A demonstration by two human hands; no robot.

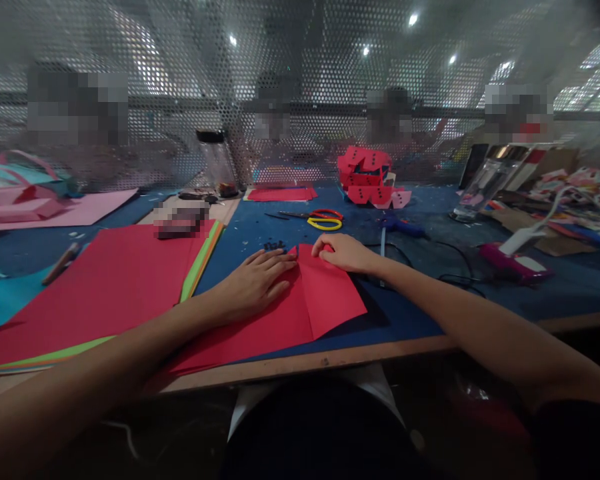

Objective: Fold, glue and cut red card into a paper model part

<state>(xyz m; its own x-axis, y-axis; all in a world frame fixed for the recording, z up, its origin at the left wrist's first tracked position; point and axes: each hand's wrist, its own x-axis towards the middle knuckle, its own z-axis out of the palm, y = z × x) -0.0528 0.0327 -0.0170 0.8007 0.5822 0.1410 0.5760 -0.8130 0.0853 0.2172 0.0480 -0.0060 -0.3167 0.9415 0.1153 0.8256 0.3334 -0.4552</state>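
On red paper, two hands

Folded sheet is plain red, same as the top of the paper stack, whose edges show lime grn & orange; tabletop is dk blue. Scissors have 1 red-orange & 1 yellow handle loop, glue gun is blue, pwr strip magenta w/ a white plug. Paper craft: red w/ blk dots; mesh screen: gray w/ round-hole pattern.
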